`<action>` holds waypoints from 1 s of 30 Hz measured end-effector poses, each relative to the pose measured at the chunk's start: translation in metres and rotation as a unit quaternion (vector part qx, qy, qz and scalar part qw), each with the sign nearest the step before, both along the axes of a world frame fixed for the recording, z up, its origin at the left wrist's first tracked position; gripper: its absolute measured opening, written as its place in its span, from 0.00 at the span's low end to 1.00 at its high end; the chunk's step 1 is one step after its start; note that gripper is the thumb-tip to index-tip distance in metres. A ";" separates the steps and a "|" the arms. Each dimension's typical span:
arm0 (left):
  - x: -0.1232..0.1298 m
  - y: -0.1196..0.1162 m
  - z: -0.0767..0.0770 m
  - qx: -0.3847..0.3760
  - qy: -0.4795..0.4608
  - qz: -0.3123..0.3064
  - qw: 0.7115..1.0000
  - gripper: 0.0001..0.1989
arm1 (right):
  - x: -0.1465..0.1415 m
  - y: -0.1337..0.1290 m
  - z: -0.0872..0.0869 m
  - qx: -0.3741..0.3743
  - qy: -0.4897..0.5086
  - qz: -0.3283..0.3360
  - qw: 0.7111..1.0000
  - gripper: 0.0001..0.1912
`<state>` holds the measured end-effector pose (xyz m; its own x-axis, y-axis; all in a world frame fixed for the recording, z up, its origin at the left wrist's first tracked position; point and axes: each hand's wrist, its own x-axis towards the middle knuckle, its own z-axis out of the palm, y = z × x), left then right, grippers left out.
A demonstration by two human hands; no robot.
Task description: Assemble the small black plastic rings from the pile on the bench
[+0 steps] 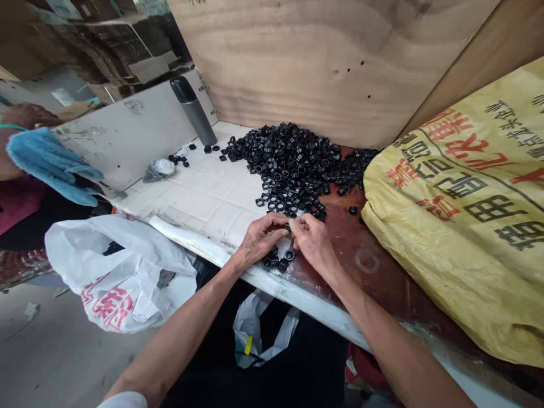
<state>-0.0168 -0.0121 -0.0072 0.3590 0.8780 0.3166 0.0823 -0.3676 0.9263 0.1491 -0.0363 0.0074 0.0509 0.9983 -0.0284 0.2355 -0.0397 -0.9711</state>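
Note:
My left hand (pixel 264 238) and my right hand (pixel 312 238) meet over the front part of the table, fingers pinched close together. Between the fingertips is a small black ring-shaped part (pixel 288 227), mostly covered by them. I cannot tell exactly how each hand shares the grip. Just below my hands lie several loose black ring parts (pixel 271 262), one of them with a greyish inner ring (pixel 289 255). Behind my fingers rises a large heap of black ring parts (pixel 293 161), spreading toward the table's front.
A grey bottle (pixel 199 116) stands back left near a small plastic bag (pixel 159 169). A yellow printed sack (pixel 459 226) covers the right side. White bags (pixel 121 277) hang at the front edge. Far left, another person's arm (pixel 25 119) shows beside a blue cloth (pixel 51 161).

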 end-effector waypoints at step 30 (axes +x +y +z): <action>0.003 0.018 0.009 0.017 0.245 0.047 0.968 0.11 | 0.020 0.012 -0.024 0.132 -0.427 -0.017 0.894 0.07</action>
<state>-0.0140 0.0063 0.0023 0.3926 0.9062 0.1569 0.5436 -0.3663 0.7552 0.1692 -0.0240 -0.0171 -0.0278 0.9621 0.2713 0.8992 0.1426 -0.4136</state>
